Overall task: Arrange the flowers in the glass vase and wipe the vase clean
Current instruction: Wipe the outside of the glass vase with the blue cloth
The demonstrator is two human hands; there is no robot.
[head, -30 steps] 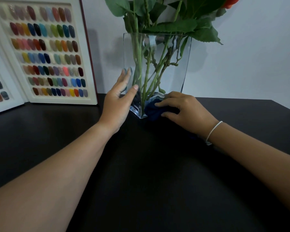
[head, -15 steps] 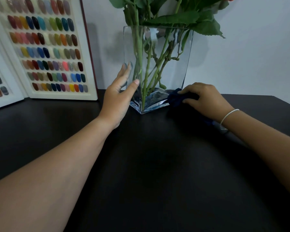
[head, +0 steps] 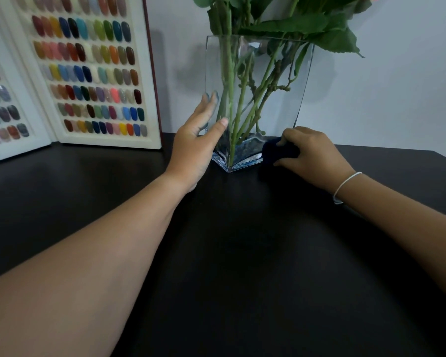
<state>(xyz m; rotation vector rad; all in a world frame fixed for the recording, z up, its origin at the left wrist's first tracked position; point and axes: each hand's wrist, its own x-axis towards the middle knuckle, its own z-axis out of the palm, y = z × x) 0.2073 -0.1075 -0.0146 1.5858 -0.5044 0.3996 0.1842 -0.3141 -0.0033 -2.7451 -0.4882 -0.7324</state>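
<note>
A clear square glass vase (head: 291,81) stands at the back of the black table (head: 242,253), one corner turned toward me. Several green flower stems (head: 233,104) with leaves stand in it; the blooms are mostly cut off by the top edge. My left hand (head: 195,148) rests flat against the vase's left face, fingers straight, thumb on the front edge. My right hand (head: 312,155) grips a dark blue cloth (head: 278,152) and presses it against the vase's lower right side near the base.
An open display book of coloured nail samples (head: 88,70) leans against the wall at the back left, close to my left hand. A pale wall (head: 397,86) rises right behind the vase. The table's right edge runs at the far right.
My right hand slid the cloth from the vase's front corner rightward along its lower right face, then slightly back toward the base. The left hand has stayed on the vase.
</note>
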